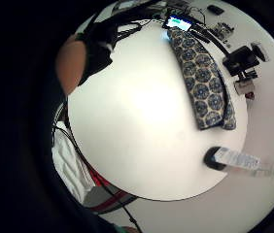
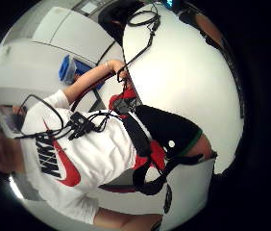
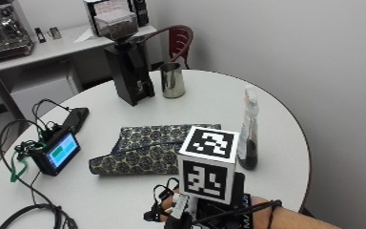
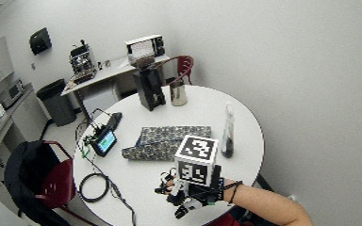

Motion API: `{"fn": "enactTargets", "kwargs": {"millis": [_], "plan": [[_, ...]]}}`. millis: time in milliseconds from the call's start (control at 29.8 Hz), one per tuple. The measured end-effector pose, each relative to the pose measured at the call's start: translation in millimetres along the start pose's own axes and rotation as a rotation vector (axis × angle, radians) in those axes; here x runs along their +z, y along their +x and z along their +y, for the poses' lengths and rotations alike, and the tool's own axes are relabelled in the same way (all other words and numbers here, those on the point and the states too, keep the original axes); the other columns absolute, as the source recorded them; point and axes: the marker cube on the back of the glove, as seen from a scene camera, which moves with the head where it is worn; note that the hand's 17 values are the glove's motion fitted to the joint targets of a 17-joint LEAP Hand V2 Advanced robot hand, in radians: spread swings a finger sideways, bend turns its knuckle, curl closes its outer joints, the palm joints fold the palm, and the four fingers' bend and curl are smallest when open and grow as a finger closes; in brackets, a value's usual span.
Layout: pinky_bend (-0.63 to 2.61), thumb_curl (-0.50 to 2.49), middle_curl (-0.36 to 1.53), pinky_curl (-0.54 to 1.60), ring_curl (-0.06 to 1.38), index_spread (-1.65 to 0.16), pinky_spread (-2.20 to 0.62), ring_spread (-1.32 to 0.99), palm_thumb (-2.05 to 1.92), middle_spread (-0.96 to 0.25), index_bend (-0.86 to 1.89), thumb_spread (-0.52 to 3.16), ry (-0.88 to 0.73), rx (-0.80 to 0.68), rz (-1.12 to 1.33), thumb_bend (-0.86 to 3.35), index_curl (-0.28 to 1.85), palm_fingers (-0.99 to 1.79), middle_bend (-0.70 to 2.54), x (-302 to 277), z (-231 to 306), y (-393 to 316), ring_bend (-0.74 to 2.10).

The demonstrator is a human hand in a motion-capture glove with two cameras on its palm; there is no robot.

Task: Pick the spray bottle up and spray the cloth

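A spray bottle [image 3: 249,133] with a clear top and dark liquid at its base stands upright on the right side of the round white table [image 3: 221,95]. A folded blue patterned cloth [image 3: 151,148] lies flat in the middle, left of the bottle. My gloved right hand [image 3: 165,208] hovers over the table's near edge, in front of the cloth and apart from both things. Its fingers are relaxed and hold nothing. The little finger side palm view shows the hand [image 1: 98,43], the cloth [image 1: 202,77] and the bottle [image 1: 244,161] on the table.
A black coffee grinder [image 3: 127,67] and a metal pitcher [image 3: 173,80] stand at the far side of the table. A small screen device [image 3: 57,152] with cables [image 3: 24,210] sits at the left edge. A red chair [image 3: 182,40] is behind the table.
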Motion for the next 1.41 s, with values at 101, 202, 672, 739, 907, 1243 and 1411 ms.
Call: {"fn": "enactTargets", "kwargs": {"millis": [101,202,672,739,907,1243,1411], "plan": [[0.37,0.19,0.30,0.28,0.27,-0.36,0.21,-0.01,0.44,-0.04,0.14,1.10,0.016,0.008,-0.004,0.08,0.21,0.60,0.34,1,-2,1,0.34],[0.36,0.20,0.31,0.28,0.27,-0.36,0.21,-0.01,0.45,-0.04,0.13,1.11,0.044,0.032,-0.011,0.06,0.21,0.61,0.33,2,0,3,0.33],[0.47,0.25,0.34,0.34,0.33,-0.36,0.09,-0.03,0.55,-0.04,0.10,1.17,0.658,0.295,-0.149,0.05,0.19,0.72,0.29,-76,80,92,0.43],[0.45,0.26,0.34,0.34,0.33,-0.36,0.08,-0.03,0.59,-0.04,0.11,1.18,0.760,0.398,-0.193,0.06,0.19,0.76,0.29,-82,96,113,0.45],[0.42,0.28,0.35,0.33,0.34,-0.35,0.07,-0.04,0.65,-0.04,0.11,1.19,0.895,0.572,-0.486,0.07,0.20,0.83,0.30,-67,118,163,0.48],[0.45,0.29,0.37,0.36,0.37,-0.35,0.08,-0.03,0.62,-0.04,0.06,1.13,0.883,0.736,-0.816,-0.02,0.18,0.74,0.27,3,107,223,0.48],[0.47,0.29,0.38,0.37,0.37,-0.36,0.09,-0.03,0.60,-0.04,0.04,1.09,0.824,0.750,-0.854,-0.03,0.16,0.68,0.29,20,81,231,0.49]]}}
